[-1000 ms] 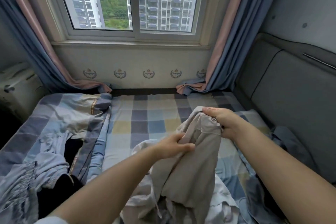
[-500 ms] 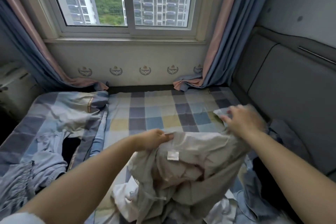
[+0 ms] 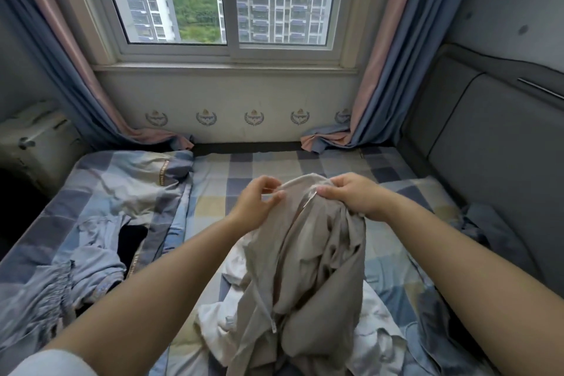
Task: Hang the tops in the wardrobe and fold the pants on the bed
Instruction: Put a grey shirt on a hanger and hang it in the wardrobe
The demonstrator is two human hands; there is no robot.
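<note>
Checked bedding in blue, grey and yellow squares covers the bed [image 3: 213, 192], which runs up to a wall under one sliding window [image 3: 225, 0] with two panes. Two curtains hang there, one at each side, the left curtain [image 3: 61, 55] and the right curtain [image 3: 378, 76], both blue with a pink edge and both pooling on the mattress. Five small crests are printed in a row on the wall below the sill. A grey padded headboard [image 3: 488, 143] stands along the right side.

Two bare hands are raised over the middle of the bed, both on one beige garment [image 3: 308, 268]. The left hand [image 3: 259, 203] pinches its top edge between thumb and fingertips, the other fingers curled. The right hand [image 3: 354, 195] grips the bunched cloth just beside it, fingers wrapped over the fold. The garment hangs down from the two hands in long loose creases; it is thin, plain beige, with a zip running down it and a pale zip pull low down. Whether it is a top or pants cannot be told.

Its lower part rests on one white garment [image 3: 372, 333] crumpled on the bedding. A rumpled checked quilt [image 3: 106, 189] lies at the left, with a pale blue garment [image 3: 61, 268] and something black heaped on it. A dark blue cloth [image 3: 488, 229] lies by the headboard.
</note>
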